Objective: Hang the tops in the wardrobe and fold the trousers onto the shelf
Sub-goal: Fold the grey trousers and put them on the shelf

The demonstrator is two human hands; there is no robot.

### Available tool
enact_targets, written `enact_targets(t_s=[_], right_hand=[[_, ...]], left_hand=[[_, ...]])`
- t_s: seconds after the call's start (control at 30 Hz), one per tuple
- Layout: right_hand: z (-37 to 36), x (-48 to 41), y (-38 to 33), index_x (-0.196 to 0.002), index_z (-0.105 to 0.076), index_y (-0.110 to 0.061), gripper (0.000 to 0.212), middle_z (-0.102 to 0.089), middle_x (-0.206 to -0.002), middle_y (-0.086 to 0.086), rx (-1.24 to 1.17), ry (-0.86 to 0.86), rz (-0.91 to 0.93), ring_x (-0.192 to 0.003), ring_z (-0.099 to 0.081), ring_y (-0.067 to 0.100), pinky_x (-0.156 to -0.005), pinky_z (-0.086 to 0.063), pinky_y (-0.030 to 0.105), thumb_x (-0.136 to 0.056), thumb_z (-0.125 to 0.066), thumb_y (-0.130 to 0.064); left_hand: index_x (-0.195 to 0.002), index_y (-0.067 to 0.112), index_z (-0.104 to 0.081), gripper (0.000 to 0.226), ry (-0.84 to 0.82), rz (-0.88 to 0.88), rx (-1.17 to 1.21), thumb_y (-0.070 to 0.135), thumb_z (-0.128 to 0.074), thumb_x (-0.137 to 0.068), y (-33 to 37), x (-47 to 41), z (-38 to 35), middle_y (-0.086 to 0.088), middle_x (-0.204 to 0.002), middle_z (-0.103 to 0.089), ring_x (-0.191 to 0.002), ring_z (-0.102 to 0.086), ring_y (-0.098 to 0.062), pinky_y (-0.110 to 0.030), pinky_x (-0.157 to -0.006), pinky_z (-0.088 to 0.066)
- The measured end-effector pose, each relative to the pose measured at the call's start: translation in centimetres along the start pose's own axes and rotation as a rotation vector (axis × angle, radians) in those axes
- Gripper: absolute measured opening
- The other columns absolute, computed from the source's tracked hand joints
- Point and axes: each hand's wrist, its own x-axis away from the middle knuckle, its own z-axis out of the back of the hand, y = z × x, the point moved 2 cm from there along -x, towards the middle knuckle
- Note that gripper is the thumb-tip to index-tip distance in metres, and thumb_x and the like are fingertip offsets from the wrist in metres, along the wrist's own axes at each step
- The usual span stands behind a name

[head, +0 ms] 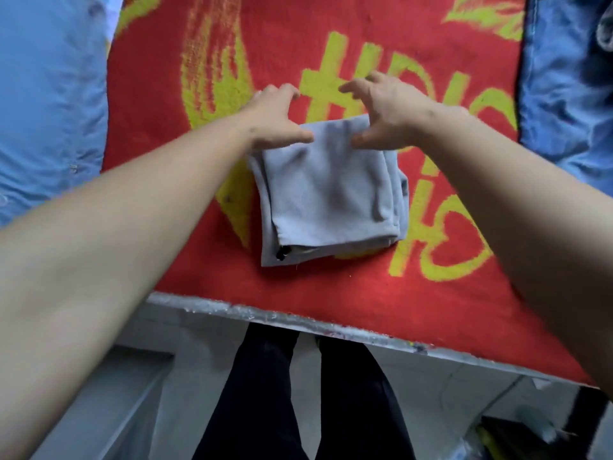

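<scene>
A pair of light grey trousers (328, 190) lies folded into a thick square on a red mat with yellow characters (298, 44). A black drawstring end shows at its near left corner. My left hand (277, 119) hovers at the far left corner of the fold, fingers spread and bent, thumb over the cloth. My right hand (388, 111) is at the far right corner in the same pose, thumb just above the fabric. Neither hand grips anything.
A light blue garment (46, 94) lies along the left of the mat and a denim garment (567, 94) along the right. The table's metal front edge (298, 318) runs below the mat. My dark-trousered legs and a pale floor show underneath.
</scene>
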Motion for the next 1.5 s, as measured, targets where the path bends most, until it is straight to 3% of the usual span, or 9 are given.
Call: enact_targets(t_s=[0.13,0.47,0.67,0.77,0.87,1.03,1.23,1.4,1.5], right_hand=[[-2.1,-3.6,-0.8,-0.157,-0.015,-0.016,0.109,-0.036,-0.153,0.017,-0.069,-0.234,-0.076,-0.140,-0.037,0.033,-0.111,-0.038,0.039,-0.071,-0.080,-0.035],[-1.1,1.4,-1.6,-0.155,-0.021,-0.027,0.134,-0.051,-0.144,0.010,0.193,-0.396,-0.008,-0.129,-0.050,0.032,-0.097,-0.044,0.037,-0.046,-0.091,-0.060],[-5.0,6.0,-2.5,-0.129,-0.051,-0.025,0.089,-0.042,-0.128,0.010,0.352,-0.412,0.062,-0.120,-0.043,0.031,-0.088,-0.045,0.042,-0.053,-0.087,-0.055],[-5.6,7.7,-2.7,-0.108,-0.053,-0.021,0.056,-0.059,-0.106,0.005,0.255,-0.303,0.082,-0.102,-0.060,0.031,-0.074,-0.052,0.039,-0.062,-0.080,-0.037],[-4.1,10.2,-3.1,-0.101,-0.050,-0.024,0.033,-0.062,-0.090,0.000,0.274,-0.114,0.099,-0.089,-0.064,0.030,-0.060,-0.040,0.033,-0.071,-0.064,-0.026],[1.2,17.3,-4.8,-0.106,-0.051,-0.026,0.037,-0.056,-0.078,-0.004,0.285,0.079,0.103,-0.084,-0.066,0.029,-0.058,-0.039,0.032,-0.070,-0.062,-0.028],[8.3,27.4,-8.2,-0.136,-0.039,-0.024,0.097,-0.069,-0.096,-0.003,0.293,0.330,0.153,-0.089,-0.070,0.025,-0.064,-0.053,0.033,-0.049,-0.081,-0.027],[10.1,34.7,-12.3,-0.110,-0.053,-0.024,0.057,-0.065,-0.097,-0.004,0.347,0.467,0.314,-0.087,-0.068,0.024,-0.062,-0.048,0.032,-0.058,-0.074,-0.031],[11.1,38.0,-15.7,-0.102,-0.051,-0.025,0.058,-0.065,-0.091,-0.004,0.372,0.471,0.392,-0.085,-0.068,0.022,-0.058,-0.040,0.029,-0.051,-0.078,-0.031]], left_hand=[[-0.150,0.012,-0.029,0.092,-0.284,0.031,-0.014,0.042,-0.076,-0.077,-0.4,-1.9,-1.5,-0.009,-0.150,-0.041,-0.132,-0.044,-0.026,-0.032,-0.103,-0.042],[-0.134,0.008,-0.050,0.117,-0.278,-0.065,-0.379,0.076,-0.079,-0.043,2.0,3.3,-2.6,-0.015,-0.134,-0.057,-0.119,-0.055,-0.036,-0.042,-0.096,-0.049],[-0.132,0.022,-0.048,0.093,-0.261,-0.079,-0.559,0.061,-0.081,-0.054,1.7,8.3,-7.9,-0.016,-0.143,-0.039,-0.133,-0.034,-0.035,-0.050,-0.104,-0.036],[-0.116,0.025,-0.052,0.048,-0.161,-0.081,-0.486,0.035,-0.069,-0.072,1.8,10.1,-8.2,-0.009,-0.117,-0.064,-0.111,-0.059,-0.033,-0.038,-0.081,-0.047],[-0.100,0.025,-0.052,0.025,-0.043,-0.062,-0.449,0.023,-0.061,-0.077,3.1,12.7,-6.6,-0.011,-0.106,-0.067,-0.102,-0.063,-0.036,-0.034,-0.066,-0.038],[-0.105,0.022,-0.050,0.039,0.113,0.004,-0.466,0.016,-0.064,-0.069,7.3,20.0,-2.1,-0.008,-0.099,-0.067,-0.095,-0.064,-0.035,-0.033,-0.061,-0.038],[-0.133,0.027,-0.043,0.068,0.462,0.080,-0.489,0.023,-0.068,-0.069,13.1,32.4,2.5,-0.001,-0.108,-0.066,-0.101,-0.065,-0.030,-0.037,-0.070,-0.050],[-0.126,0.024,-0.051,0.057,0.640,0.150,-0.436,0.031,-0.066,-0.071,14.8,42.7,2.1,0.001,-0.114,-0.063,-0.107,-0.062,-0.028,-0.038,-0.079,-0.051],[-0.116,0.024,-0.051,0.047,0.694,0.219,-0.456,0.023,-0.064,-0.070,14.4,48.2,2.4,0.000,-0.105,-0.065,-0.101,-0.064,-0.028,-0.038,-0.075,-0.051]])
